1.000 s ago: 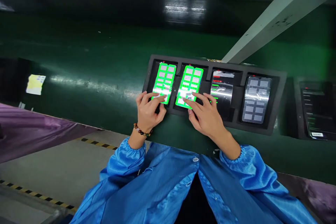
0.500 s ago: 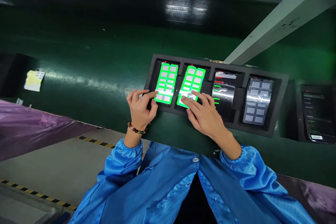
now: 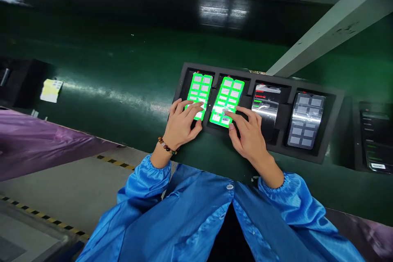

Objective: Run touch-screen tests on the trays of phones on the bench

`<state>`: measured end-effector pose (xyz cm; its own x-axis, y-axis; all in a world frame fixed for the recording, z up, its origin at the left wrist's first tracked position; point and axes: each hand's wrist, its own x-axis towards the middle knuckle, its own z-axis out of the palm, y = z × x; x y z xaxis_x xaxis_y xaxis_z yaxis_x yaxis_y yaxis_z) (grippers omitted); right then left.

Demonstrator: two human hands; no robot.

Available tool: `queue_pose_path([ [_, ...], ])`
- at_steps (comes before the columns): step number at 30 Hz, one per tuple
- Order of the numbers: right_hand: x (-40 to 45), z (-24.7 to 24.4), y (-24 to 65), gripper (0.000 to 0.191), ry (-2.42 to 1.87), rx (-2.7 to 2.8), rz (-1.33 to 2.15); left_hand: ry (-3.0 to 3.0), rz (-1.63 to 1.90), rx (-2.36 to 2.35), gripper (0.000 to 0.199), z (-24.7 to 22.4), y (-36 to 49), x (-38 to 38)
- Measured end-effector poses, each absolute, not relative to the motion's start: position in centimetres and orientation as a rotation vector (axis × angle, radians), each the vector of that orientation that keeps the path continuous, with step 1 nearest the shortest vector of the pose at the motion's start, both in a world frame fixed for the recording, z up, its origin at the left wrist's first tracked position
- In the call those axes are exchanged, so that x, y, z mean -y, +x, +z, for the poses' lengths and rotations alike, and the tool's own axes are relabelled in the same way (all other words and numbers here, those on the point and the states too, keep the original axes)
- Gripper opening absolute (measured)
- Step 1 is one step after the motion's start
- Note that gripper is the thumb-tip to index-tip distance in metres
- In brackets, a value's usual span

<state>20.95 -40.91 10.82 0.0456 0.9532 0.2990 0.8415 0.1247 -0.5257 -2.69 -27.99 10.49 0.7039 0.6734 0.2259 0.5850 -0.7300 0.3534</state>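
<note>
A dark foam tray (image 3: 284, 118) holds several smartphones in separate slots. My left hand (image 3: 181, 125) has its fingers spread over the lower part of the leftmost smartphone (image 3: 201, 87), whose screen glows green with white blocks. Over the second smartphone (image 3: 227, 94), lit the same way, my right hand (image 3: 249, 134) reaches with its index finger at the lower screen. Whether the fingertips press the glass I cannot tell. The third smartphone (image 3: 266, 108) shows red and green text on black, partly behind my right hand. Grey blocks fill the dark screen of the fourth smartphone (image 3: 305, 120).
Another tray with a smartphone (image 3: 379, 139) lies at the right edge of the green bench (image 3: 123, 86). A slanted grey post (image 3: 325, 24) rises behind the tray. A yellow and white paper (image 3: 51, 90) lies at the left beside a black box (image 3: 23, 82).
My left hand has moved right, farther across the leftmost smartphone's screen. My right hand has shifted slightly right, its index finger still at the second screen. The whole view has shifted a little.
</note>
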Motion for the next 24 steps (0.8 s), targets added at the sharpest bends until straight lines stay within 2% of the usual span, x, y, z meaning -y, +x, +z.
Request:
queue_pose_path([
  [6, 41.0, 10.7, 21.0, 0.053, -1.748, 1.789, 0.263, 2.674, 0.496, -0.938, 0.032, 10.6, -2.4, 27.0],
  [10, 41.0, 10.8, 21.1, 0.051, -1.730, 1.770, 0.256, 2.659, 0.591, -1.064, 0.030, 10.1, -4.1, 27.0],
  [13, 41.0, 10.9, 21.0, 0.051, -1.718, 1.765, 0.255, 2.698, 0.606, -0.985, 0.029, 9.5, -5.8, 27.5],
  [18, 41.0, 11.0, 21.1, 0.051, -1.717, 1.765, 0.260, 2.692, 0.530, -0.972, 0.019, 8.6, -7.5, 28.4],
  [24, 41.1, 10.9, 21.2, 0.045, -1.687, 1.714, 0.247, 2.616, 0.912, -1.042, 0.015, 8.7, -6.8, 27.8],
])
